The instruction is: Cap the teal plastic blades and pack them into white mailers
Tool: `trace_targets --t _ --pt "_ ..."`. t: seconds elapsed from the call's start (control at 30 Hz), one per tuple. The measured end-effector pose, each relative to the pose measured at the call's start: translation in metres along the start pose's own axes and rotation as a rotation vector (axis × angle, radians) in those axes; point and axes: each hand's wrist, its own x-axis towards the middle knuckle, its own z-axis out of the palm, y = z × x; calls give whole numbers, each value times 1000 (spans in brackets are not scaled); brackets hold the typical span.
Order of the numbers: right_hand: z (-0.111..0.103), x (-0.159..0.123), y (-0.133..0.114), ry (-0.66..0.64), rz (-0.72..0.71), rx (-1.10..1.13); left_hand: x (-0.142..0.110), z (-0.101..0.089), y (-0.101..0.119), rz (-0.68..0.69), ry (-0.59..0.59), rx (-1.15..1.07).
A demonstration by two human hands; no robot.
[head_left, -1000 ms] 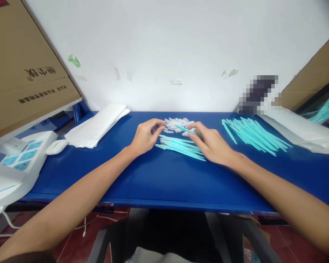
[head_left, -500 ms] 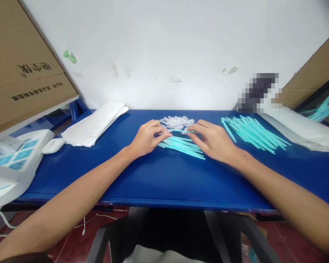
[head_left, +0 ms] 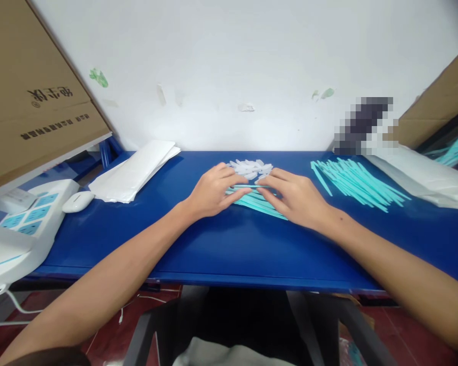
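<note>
Holding one turquoise stick (head_left: 254, 186) level over the middle of the blue counter (head_left: 229, 254), with left hand (head_left: 216, 190) and right hand (head_left: 297, 195) apart from each other, each pinching toward one end of it. Presumably gripped from both sides to keep so slender a piece straight and steady. Impossible to tell what, if anything, is fitted on the end covered by the left hand. Just beyond, gathered in a loose heap: small white pieces (head_left: 248, 168), probably put there for a short reach from either side. Lying below and nearer, roughly parallel: a bundle of similar sticks (head_left: 261, 204), apparently lined up for tidiness. Well off to the right: a larger fan of sticks (head_left: 361, 183), seemingly spaced to avoid mixing with the bundle. On the far left, stacked flat: white bags (head_left: 137, 170), perhaps to stay out of the forearm's way.
</note>
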Motion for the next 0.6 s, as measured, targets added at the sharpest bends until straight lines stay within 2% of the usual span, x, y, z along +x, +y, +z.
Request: trace_targets --t 0.13,0.33,0.47,0.6 --pt "4 5 -2 -65 49 -15 -1 -6 -10 -253 103 -18" --pt "11 8 -11 -235 101 25 -7 1 -30 -548 232 -302" --pt "5 5 -12 -376 149 57 -7 3 -34 -577 243 -392" --pt "-2 8 -10 -395 137 93 -8 1 -37 -467 176 -306"
